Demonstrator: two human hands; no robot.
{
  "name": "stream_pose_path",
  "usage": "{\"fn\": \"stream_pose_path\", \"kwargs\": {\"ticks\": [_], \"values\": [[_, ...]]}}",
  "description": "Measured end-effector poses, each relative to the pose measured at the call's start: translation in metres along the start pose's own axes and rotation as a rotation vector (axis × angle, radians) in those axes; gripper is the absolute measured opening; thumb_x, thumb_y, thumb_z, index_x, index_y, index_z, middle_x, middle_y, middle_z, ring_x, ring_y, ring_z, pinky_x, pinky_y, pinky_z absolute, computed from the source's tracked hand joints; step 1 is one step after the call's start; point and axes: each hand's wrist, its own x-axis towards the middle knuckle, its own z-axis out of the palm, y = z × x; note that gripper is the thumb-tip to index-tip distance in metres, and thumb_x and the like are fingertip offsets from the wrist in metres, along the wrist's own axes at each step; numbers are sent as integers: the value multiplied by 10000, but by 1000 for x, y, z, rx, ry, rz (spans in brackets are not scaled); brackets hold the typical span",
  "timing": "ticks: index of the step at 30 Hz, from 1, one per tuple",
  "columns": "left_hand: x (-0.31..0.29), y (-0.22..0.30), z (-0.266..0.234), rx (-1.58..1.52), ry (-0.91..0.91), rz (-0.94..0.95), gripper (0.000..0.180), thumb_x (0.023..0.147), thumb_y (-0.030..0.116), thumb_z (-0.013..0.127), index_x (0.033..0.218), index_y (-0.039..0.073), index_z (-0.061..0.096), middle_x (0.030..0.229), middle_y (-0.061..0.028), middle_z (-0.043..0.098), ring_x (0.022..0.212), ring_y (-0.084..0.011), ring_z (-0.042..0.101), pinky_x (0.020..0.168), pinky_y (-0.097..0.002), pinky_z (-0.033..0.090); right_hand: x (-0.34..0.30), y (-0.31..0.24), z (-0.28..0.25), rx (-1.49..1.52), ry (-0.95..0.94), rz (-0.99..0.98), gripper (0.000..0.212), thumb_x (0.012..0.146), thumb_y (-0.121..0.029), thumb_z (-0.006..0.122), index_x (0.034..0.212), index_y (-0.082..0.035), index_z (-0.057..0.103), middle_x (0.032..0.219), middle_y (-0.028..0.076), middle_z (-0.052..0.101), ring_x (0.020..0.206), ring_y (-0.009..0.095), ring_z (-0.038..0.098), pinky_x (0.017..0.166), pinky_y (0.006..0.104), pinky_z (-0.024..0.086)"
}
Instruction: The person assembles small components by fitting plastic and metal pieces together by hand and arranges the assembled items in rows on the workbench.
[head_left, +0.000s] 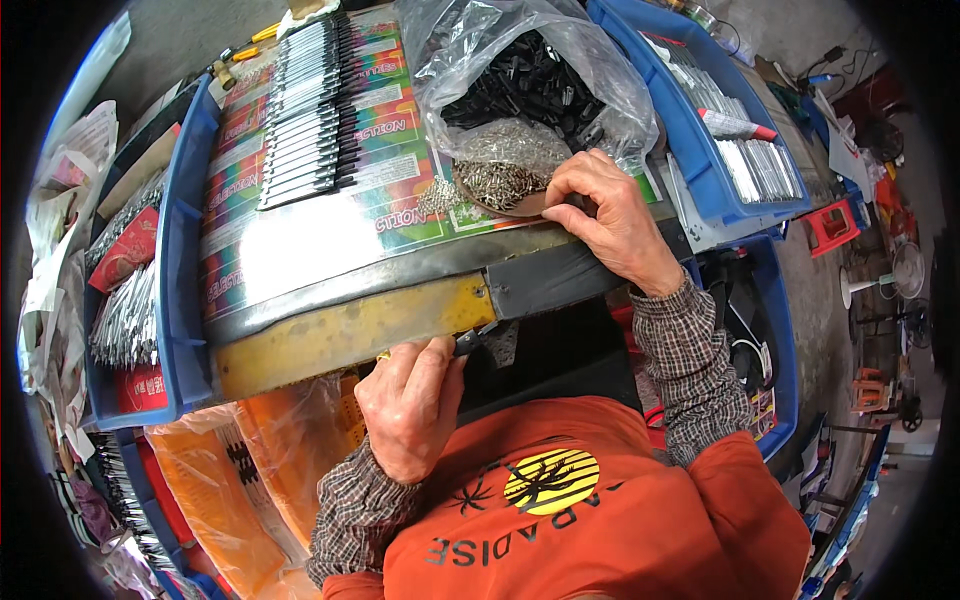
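Observation:
My left hand (410, 405) is closed just in front of the table's edge, pinching a small black plastic piece (468, 343) that sticks out past the fingertips. A ring shows on one of its fingers. On the tabletop, my right hand (612, 220) has thumb and fingers pressed together at the rim of a shallow brown dish (525, 208). Whether the fingers grip the rim or a small part is hidden. Tiny metal parts (495, 183) heap in the dish, with more scattered beside it. Behind stands a clear plastic bag (440, 75) of black plastic pieces (530, 85).
A row of slim silver-and-black pieces (300, 110) lies on the colourful printed table sheet (395, 140). Blue bins (185, 260) flank the table, holding bundled silver pieces. Orange plastic-wrapped packs (215, 500) sit below left. A blue crate (785, 350) stands low at right.

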Motion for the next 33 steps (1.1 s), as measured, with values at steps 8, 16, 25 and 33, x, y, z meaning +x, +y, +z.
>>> {"fn": "stream_pose_path", "kwargs": {"ticks": [8,16,25,33], "values": [[-2,1,-1,-3,-16,-6,229,693,-32,723,895,21,627,755,-115,607,629,-284,600,551,-353,472,-9,-1,9,180,102,176,59,818,12,660,856,12,614,837,29,606,743,89,566,648,220,456],[1,2,-3,-19,-31,-33,197,716,-16,716,890,23,631,747,-115,601,611,-282,596,539,-348,468,-9,1,11,237,190,86,96,817,-7,669,911,14,668,811,66,645,753,151,604,664,258,471],[5,3,-6,-133,-96,-135,160,740,-12,713,876,7,632,724,-118,589,583,-260,588,529,-322,456,-19,-23,10,250,207,173,95,815,-57,700,868,13,665,794,75,652,708,155,610,647,263,476],[7,8,-6,-178,-105,-149,148,751,-10,713,874,1,631,738,-126,605,590,-253,591,536,-318,459,-41,-65,37,362,79,-163,148,760,-98,741,833,-13,644,821,82,629,787,261,603,751,367,481]]}}
